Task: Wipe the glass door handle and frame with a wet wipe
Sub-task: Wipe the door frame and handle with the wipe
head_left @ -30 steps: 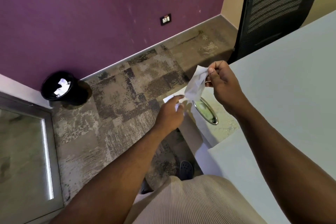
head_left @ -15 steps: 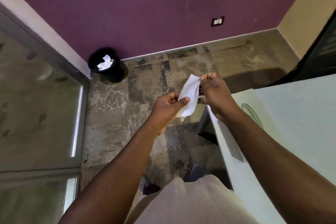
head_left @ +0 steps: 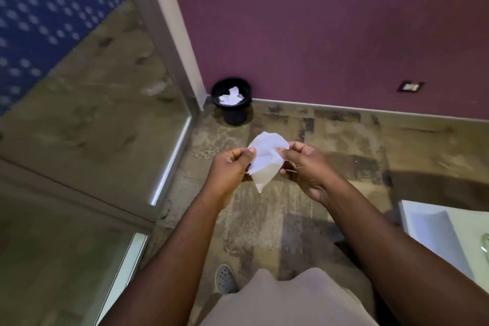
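Note:
A white wet wipe (head_left: 266, 160) hangs crumpled between my two hands in front of me, above the carpet. My left hand (head_left: 229, 170) pinches its left edge with thumb and fingers. My right hand (head_left: 304, 167) pinches its right edge. The glass door (head_left: 79, 119) fills the left of the view, with its metal frame (head_left: 164, 34) running up beside the purple wall. No door handle is visible.
A black waste bin (head_left: 232, 100) with crumpled white paper stands on the floor in the corner by the frame. A white desk corner (head_left: 436, 230) juts in at the lower right. A wall socket (head_left: 410, 86) sits low on the purple wall.
My view has turned left, away from the desk and toward the glass door. Both hands have moved with it and have spread the wipe wider between them.

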Tool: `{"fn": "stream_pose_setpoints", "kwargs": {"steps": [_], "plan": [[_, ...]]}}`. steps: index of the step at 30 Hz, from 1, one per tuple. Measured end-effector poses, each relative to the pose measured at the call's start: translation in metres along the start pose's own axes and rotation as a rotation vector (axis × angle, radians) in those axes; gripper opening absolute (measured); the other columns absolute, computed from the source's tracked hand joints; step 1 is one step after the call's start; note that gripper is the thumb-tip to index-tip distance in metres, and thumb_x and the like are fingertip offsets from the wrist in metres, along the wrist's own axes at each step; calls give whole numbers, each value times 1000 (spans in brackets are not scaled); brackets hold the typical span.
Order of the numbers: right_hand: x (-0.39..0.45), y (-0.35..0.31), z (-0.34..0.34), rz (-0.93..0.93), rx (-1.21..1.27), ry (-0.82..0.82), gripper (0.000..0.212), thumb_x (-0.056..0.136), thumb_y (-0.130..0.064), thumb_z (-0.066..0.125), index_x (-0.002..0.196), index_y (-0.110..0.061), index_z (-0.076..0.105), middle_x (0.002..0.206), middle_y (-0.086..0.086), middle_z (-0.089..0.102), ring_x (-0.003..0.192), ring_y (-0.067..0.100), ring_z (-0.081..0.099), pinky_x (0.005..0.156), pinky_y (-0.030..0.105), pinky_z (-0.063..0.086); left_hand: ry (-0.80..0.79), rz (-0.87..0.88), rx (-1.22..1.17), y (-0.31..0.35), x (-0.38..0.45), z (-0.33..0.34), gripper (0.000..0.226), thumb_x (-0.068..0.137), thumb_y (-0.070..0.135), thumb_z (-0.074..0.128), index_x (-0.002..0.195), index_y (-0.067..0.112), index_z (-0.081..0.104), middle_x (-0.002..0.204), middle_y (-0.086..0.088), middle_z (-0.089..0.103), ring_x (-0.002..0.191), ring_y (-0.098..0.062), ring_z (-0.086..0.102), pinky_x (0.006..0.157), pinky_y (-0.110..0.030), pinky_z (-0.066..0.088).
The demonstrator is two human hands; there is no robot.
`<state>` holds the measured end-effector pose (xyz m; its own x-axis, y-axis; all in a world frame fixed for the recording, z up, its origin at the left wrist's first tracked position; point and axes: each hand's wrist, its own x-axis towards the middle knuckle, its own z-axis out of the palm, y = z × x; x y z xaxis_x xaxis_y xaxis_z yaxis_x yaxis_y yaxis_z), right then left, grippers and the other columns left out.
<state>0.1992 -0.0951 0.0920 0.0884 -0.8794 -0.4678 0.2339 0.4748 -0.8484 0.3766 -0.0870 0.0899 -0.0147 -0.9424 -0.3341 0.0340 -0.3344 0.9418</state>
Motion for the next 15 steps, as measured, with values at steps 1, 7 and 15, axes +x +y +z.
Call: {"fn": "stream_pose_setpoints", "kwargs": {"steps": [1,7,15], "plan": [[7,1,17,5,-6,-11,9,90,-8,61,89,-15,67,82,2,73,63,9,62,54,22,49,29,5,-12,1,3,-19,19,98,21,63,83,18,75,86,-3,77,76,-15,71,62,-28,58],[40,5,113,24,-78,-77,9,87,-13,63,83,-20,66,78,-1,73,63,8,64,58,23,47,87,-15,-87,9,16,-116,14,99,16,60,89,15,70,88,-12,66,76,-20,58,74,-37,55],[64,20,205,19,-182,-119,8,92,-15,60,85,-12,59,72,4,68,55,10,61,48,23,48,-13,8,-207,18,9,-189,48,77,26,82,119,16,61,108,-5,74,98,-20,71,79,-30,60]]}}
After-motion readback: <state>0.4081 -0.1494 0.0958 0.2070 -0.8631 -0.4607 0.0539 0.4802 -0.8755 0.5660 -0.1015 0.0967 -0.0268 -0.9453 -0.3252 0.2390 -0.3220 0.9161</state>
